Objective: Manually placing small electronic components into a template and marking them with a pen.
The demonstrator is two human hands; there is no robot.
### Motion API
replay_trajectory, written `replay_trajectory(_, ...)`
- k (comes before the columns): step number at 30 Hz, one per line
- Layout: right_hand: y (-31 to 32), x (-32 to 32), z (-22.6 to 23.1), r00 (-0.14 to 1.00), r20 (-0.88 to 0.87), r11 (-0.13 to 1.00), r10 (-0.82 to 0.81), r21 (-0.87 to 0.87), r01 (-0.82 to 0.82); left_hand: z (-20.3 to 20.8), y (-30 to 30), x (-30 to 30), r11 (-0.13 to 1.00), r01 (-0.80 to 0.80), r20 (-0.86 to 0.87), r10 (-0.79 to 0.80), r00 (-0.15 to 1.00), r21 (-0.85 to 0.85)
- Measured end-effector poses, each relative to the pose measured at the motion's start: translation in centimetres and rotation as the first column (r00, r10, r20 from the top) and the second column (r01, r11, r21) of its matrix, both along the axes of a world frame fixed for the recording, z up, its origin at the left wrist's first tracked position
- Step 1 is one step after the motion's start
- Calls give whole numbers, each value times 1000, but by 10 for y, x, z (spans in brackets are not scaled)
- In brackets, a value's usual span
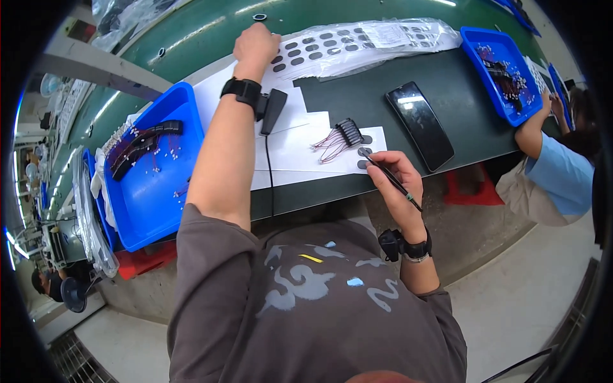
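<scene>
My right hand (pixel 399 182) grips a pair of black tweezers (pixel 394 180). Their tip meets a dark oval sticker (pixel 364 152) on a white sheet near the table's front edge. Just left of it lies a bundle of black parts (pixel 348 132) with thin reddish wires ending in small white connectors. My left hand (pixel 257 43) reaches to the far side, fingers curled, at the left end of the plastic-wrapped sheets (pixel 332 45) of dark oval stickers. Whatever its fingers may hold is hidden. A small dark ring (pixel 258 17) lies just beyond that hand.
A blue tray (pixel 143 217) with wired parts stands left of my left forearm; another blue tray (pixel 476 48) is at the far right. A black phone (pixel 419 124) lies between. A cable (pixel 271 172) hangs from my left wrist device. Another person's arm (pixel 533 131) rests at right.
</scene>
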State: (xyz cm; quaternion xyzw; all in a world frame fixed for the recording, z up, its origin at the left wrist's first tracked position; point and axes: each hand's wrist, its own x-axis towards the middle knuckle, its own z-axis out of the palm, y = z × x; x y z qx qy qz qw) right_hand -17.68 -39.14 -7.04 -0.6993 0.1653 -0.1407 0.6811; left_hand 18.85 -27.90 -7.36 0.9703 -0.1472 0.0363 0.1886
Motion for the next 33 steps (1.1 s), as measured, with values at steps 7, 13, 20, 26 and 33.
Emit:
replay_trajectory(7,-9,-12,0,997,-2,991,-82,105,82,1,24,39,997,30,89,-37,995,77)
replay_trajectory(13,-21,-22,-7,983,102,989,-151,4,151,-4,24,50,994,106,281,-111,953,35)
replay_trajectory(20,-13,-23,-8,962,92,966,-257,46,254,22,36,33,970,219,237,-189,953,-106)
replay_trajectory(26,-24,-17,-7,967,10,959,-254,-131,253,50,41,-194,669,648,125,-654,746,-364)
replay_trajectory(33,-22,-7,-10,984,-22,964,-175,-206,167,11,32,-224,798,553,160,-529,834,-242)
